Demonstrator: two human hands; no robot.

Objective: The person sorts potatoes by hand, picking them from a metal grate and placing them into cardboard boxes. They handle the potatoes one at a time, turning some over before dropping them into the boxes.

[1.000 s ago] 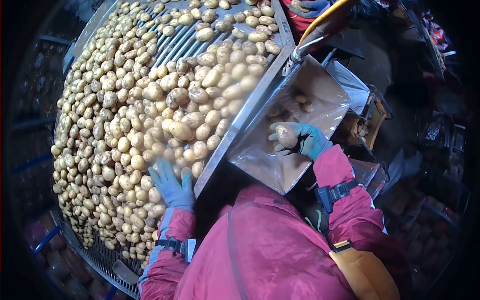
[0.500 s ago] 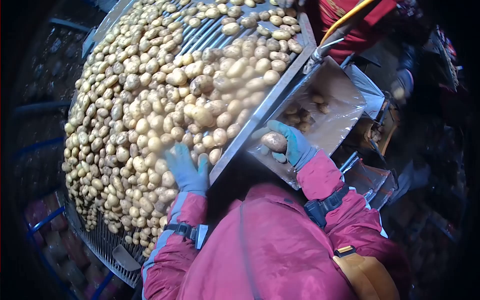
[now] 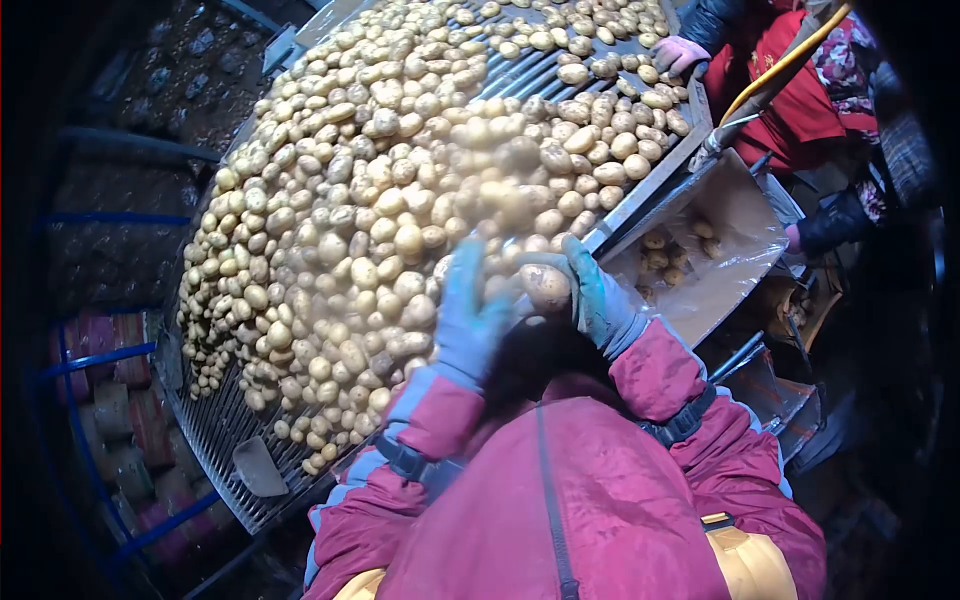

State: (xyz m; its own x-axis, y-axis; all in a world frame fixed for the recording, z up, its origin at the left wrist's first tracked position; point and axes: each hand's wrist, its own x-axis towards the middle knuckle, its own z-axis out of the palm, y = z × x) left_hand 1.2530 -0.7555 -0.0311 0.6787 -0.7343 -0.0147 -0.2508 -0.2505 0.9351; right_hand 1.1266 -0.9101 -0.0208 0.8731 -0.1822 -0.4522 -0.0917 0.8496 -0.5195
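My right hand (image 3: 600, 302), in a light blue and teal glove, is closed around a brown potato (image 3: 545, 287) near the metal edge of the sorting table. Just to its left is my left hand (image 3: 468, 325), gloved alike and blurred by motion. Its fingers point up and its thumb stands apart, with nothing seen in it. Beyond both hands spreads a thick layer of potatoes (image 3: 370, 240), some blurred near the middle.
A slatted metal bed (image 3: 215, 440) carries the potatoes, with a metal rim (image 3: 650, 190) on the right. Beside it hangs a plastic-lined box (image 3: 745, 235) holding several potatoes. At top right, a co-worker's pink-gloved hand (image 3: 680, 55) rests by the rim. Blue rails (image 3: 110, 358) run at left.
My left hand has lifted off the potatoes and come closer to my right hand. The right hand, still gripping the potato, has moved from over the box towards the table's edge. The view has shifted.
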